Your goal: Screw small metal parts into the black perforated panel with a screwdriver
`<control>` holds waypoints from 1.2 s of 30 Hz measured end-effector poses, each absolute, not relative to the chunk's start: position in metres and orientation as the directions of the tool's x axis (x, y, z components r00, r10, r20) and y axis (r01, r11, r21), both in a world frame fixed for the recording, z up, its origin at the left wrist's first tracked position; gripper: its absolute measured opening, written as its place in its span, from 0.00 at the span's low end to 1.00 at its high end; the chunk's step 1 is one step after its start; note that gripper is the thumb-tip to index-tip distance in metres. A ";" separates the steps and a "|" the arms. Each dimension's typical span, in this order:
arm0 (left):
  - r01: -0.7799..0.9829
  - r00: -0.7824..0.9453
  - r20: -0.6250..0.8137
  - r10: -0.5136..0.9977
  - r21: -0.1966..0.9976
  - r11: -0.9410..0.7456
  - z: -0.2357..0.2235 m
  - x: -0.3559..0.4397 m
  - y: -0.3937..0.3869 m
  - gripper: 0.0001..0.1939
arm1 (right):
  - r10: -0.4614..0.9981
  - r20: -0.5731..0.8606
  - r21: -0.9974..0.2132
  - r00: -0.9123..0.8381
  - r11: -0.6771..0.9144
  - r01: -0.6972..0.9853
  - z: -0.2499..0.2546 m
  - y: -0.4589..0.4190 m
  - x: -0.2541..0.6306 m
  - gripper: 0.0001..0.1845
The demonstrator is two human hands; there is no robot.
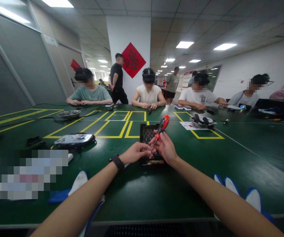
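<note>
A screwdriver (163, 124) with a red and black handle slants up from my right hand (166, 149), whose fingers are closed around the lower end of its handle and its shaft. My left hand (138, 152), with a dark band on the wrist, has its thumb and fingers pinched together beside the screwdriver's lower shaft. Whatever those fingertips hold is too small to make out. Under both hands lies a black open tray-like case (145, 131) with a patterned inside. A brownish strip shows at its near end, and my hands hide much of its middle.
White and blue gloves (80, 182) lie left, with another glove (253, 199) at right. A tablet-like device (75, 140) sits at left. Metal bowls (69, 114) stand farther back. Yellow tape (112, 136) marks the green table (186, 187). Several people sit opposite.
</note>
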State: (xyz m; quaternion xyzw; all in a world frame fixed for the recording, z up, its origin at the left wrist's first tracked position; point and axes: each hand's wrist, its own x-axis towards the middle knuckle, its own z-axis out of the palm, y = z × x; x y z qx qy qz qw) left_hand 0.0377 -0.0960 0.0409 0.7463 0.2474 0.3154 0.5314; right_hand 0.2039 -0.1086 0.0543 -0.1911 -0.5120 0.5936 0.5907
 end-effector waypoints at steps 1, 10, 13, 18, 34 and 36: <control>0.030 0.679 0.209 0.704 0.950 -0.311 0.041 0.038 -0.096 0.15 | 0.898 0.376 -0.833 -0.230 0.219 -0.508 0.055 -0.109 0.204 0.16; 0.147 0.560 0.262 0.786 0.902 -0.405 0.041 0.042 -0.096 0.15 | 0.897 0.385 -0.832 -0.215 0.237 -0.502 0.056 -0.109 0.205 0.16; 0.171 0.563 0.244 0.790 0.901 -0.400 0.039 0.043 -0.095 0.15 | 0.889 0.402 -0.828 -0.219 0.251 -0.501 0.056 -0.110 0.204 0.15; 0.144 0.582 0.237 0.778 0.911 -0.386 0.037 0.039 -0.092 0.14 | 0.887 0.404 -0.824 -0.225 0.246 -0.511 0.056 -0.108 0.205 0.15; 0.317 0.451 0.443 0.775 0.732 -0.603 0.041 0.044 -0.098 0.12 | 0.910 0.413 -0.860 -0.019 0.384 -0.337 0.080 -0.095 0.228 0.18; 0.375 0.380 0.499 0.779 0.686 -0.623 0.038 0.044 -0.096 0.11 | 0.919 0.388 -0.913 0.071 0.394 -0.108 0.087 -0.084 0.246 0.20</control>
